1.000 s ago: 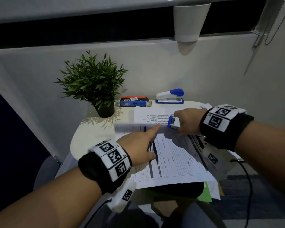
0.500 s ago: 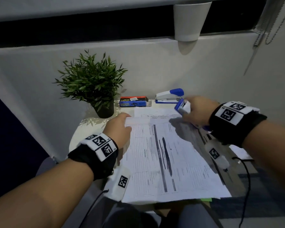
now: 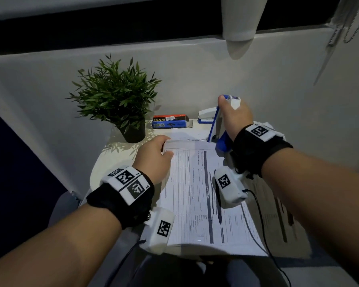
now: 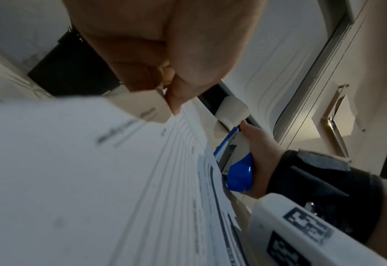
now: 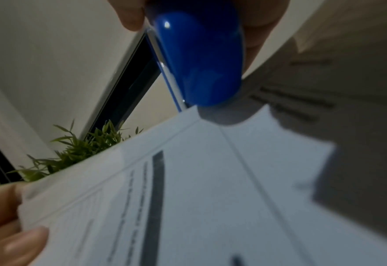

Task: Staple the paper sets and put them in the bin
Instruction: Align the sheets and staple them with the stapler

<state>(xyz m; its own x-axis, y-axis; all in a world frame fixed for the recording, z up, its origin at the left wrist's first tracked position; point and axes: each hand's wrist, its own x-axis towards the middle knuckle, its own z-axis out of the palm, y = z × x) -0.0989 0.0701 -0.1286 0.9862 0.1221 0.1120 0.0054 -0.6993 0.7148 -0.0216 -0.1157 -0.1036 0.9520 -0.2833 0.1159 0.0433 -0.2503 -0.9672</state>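
A set of printed paper forms lies across the small white table, reaching over its near edge. My left hand pinches the set's far left corner between thumb and fingers. My right hand grips a blue and white stapler, held upright just past the set's far right corner. In the right wrist view the stapler's blue end hangs right over the paper's corner. No bin is in view.
A second blue and white stapler lies at the table's back, next to a box of staples. A potted plant stands at the back left. A white cup holder hangs above on the sill. Cables trail from both wrist cameras.
My left hand has slid from the middle of the paper to its far left corner and pinched it. My right hand has lifted the stapler up and away from the paper edge.
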